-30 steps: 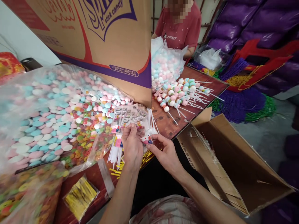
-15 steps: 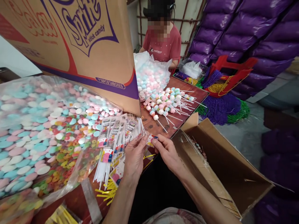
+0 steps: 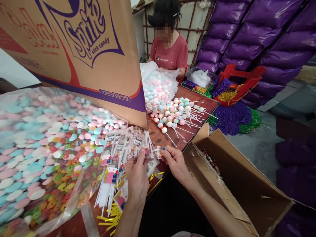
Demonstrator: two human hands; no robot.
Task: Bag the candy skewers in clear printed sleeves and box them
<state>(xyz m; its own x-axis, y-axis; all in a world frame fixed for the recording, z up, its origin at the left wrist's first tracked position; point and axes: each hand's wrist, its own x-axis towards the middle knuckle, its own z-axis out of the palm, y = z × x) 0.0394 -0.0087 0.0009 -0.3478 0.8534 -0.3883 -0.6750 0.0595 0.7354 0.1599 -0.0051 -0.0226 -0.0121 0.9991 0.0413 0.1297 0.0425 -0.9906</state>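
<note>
Between my two hands a small clear plastic bag (image 3: 153, 152) with a colourful printed end is stretched flat. My left hand (image 3: 138, 179) is closed in a pinch on its clear part. At the printed end, my right hand (image 3: 177, 164) pinches it between thumb and fingers. Beside my left hand lies a spread stack of printed clear bags (image 3: 120, 144), with white sticks (image 3: 106, 196) below it. Yellow twist ties (image 3: 112, 217) are scattered near my left wrist. Beyond my hands, a pile of candy skewers (image 3: 172, 113) rests on the table with the sticks pointing right.
A large clear bag of pastel and ring candies (image 3: 64, 138) covers the left. A tall printed carton (image 3: 98, 75) stands behind it. An open cardboard box (image 3: 237, 184) is at my right. Across the table sits a person (image 3: 169, 49) behind a bag of candies (image 3: 160, 87).
My left hand has moved slightly left and down, and the bag shows more stretched out between the hands. The whole view has shifted a little.
</note>
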